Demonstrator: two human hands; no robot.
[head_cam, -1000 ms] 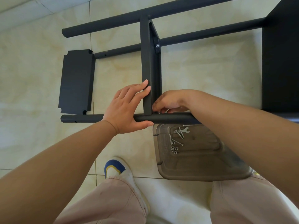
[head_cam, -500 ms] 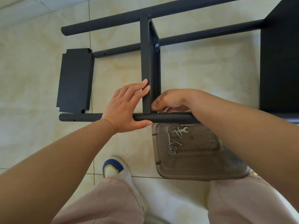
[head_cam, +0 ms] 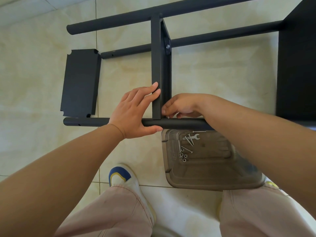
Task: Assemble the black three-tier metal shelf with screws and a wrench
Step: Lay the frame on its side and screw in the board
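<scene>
- The clear lid (head_cam: 213, 178) lies on the floor by your feet, keeping spare screws (head_cam: 187, 144) and wrench (head_cam: 194, 137) within reach.
- Your left hand (head_cam: 135, 113), fingers straight, braces the shelf (head_cam: 156, 69) against the near pole (head_cam: 172, 123).
- Your right hand (head_cam: 183, 106) pinches a small fastener (head_cam: 168, 117) at that joint.

Left hand (head_cam: 132, 111) flat against the middle shelf panel (head_cam: 156, 69) and near pole (head_cam: 172, 123), right hand (head_cam: 182, 106) pinching a screw (head_cam: 168, 117) beside that panel, clear tray (head_cam: 213, 168) of screws and wrench (head_cam: 193, 137) just below the pole, loose panel (head_cam: 80, 82) left of it
</scene>
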